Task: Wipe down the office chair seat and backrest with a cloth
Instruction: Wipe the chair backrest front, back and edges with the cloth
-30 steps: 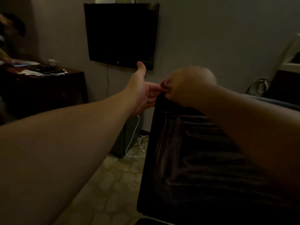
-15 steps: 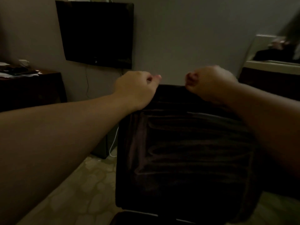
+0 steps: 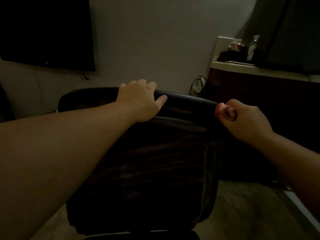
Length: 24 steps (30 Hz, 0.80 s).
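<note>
Dim room, grey wall (image 3: 147, 40) behind. Far left, dark TV (image 3: 45, 32) mounted on wall. Centre: black office chair backrest (image 3: 152, 161), seen from behind, fills mid frame. Left hand (image 3: 140, 99) rests on its top edge w/ fingers curled over it. Right hand (image 3: 242, 116) at the top-right corner, fingers curled tight; can't tell if it grips anything. Far right, counter (image 3: 259, 69) w/ a bottle (image 3: 252, 47).

The pale patterned floor (image 3: 239, 201) runs under the chair (image 3: 149, 167), whose top edge the left hand (image 3: 138, 101) grips, and shows below and to either side of that grip. Up and right of the grip, past the right hand (image 3: 242, 116), a light counter (image 3: 256, 69) carries a clear bottle (image 3: 252, 47) and a dark, blurred object (image 3: 231, 54) just left of it.
</note>
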Motion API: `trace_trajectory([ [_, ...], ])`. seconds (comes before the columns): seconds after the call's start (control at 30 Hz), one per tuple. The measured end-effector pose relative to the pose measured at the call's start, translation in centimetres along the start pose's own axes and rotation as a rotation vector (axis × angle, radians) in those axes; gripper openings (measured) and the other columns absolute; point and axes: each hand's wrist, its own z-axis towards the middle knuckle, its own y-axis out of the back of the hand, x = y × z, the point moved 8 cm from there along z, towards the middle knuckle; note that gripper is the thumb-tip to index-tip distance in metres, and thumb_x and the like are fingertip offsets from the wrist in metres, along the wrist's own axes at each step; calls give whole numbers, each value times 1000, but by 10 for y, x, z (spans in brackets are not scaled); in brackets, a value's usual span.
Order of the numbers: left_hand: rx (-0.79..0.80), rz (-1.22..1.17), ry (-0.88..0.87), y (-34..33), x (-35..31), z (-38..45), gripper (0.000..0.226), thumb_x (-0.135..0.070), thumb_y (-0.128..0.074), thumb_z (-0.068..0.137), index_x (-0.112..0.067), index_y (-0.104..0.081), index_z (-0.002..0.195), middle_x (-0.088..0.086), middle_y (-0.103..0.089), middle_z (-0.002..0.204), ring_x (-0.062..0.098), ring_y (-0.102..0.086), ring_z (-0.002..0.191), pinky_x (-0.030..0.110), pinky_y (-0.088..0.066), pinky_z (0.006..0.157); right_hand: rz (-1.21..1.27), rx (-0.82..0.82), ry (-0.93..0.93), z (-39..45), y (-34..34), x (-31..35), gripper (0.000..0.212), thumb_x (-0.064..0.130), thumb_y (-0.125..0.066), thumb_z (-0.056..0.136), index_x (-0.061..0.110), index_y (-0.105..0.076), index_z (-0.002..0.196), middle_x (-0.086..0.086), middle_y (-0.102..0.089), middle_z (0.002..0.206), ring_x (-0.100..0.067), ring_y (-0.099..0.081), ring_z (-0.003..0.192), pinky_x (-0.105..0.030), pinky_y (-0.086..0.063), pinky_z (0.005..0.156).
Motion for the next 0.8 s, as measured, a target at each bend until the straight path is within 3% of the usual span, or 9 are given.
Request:
trace_trajectory([
  [0.1,-17,5,6,-2,3,-2,77,-83,-26,89,-28,-56,132,7,-58,124,32,-56,117,55,-44,103,-153,117,146,-4,-13,4,22,51,-70,93,35,-54,94,11,-61,78,-13,-61,66,-37,-57,63],
  [0.17,-31,8,5,-3,3,-4,84,-87,-22,83,-29,-56,134,6,-57,125,31,-56,118,55,-43,104,-237,104,179,-1,-12,1,24,53,-70,91,35,-53,92,11,-58,77,-12,-58,66,-35,-55,62],
  [0.3,-28,-3,17,-5,3,-3,85,-88,-22,82,-29,-55,133,6,-55,125,32,-53,119,56,-41,105,-227,-5,215,5,-13,14,25,55,-63,95,32,-52,92,11,-53,76,-14,-54,65,-34,-51,61],
  [0.47,-30,-13,-9,-4,4,-3,87,-89,-20,81,-30,-55,134,5,-55,125,31,-53,119,56,-42,105,-355,120,187,6,-16,-4,28,53,-70,90,33,-51,91,12,-53,76,-17,-55,68,-32,-44,62],
  [0.6,-7,-39,26,-2,5,0,87,-90,-17,81,-30,-56,130,5,-55,124,32,-53,119,57,-42,104,-203,-55,178,12,-18,29,27,51,-67,95,27,-55,94,6,-57,79,-20,-56,68,-33,-47,63],
  [0.7,-16,-51,0,0,9,-5,91,-89,-14,79,-31,-56,135,3,-55,125,29,-53,119,54,-43,104,-157,47,343,10,-36,64,23,48,-67,98,33,-52,89,15,-53,76,-10,-53,66,-26,-40,62],
  [0.8,18,-74,-17,0,10,-6,87,-87,-20,85,-32,-54,142,3,-55,132,29,-52,125,53,-41,108,-262,25,287,23,-28,60,25,54,-64,96,31,-56,91,10,-58,78,-18,-59,70,-31,-47,64],
])
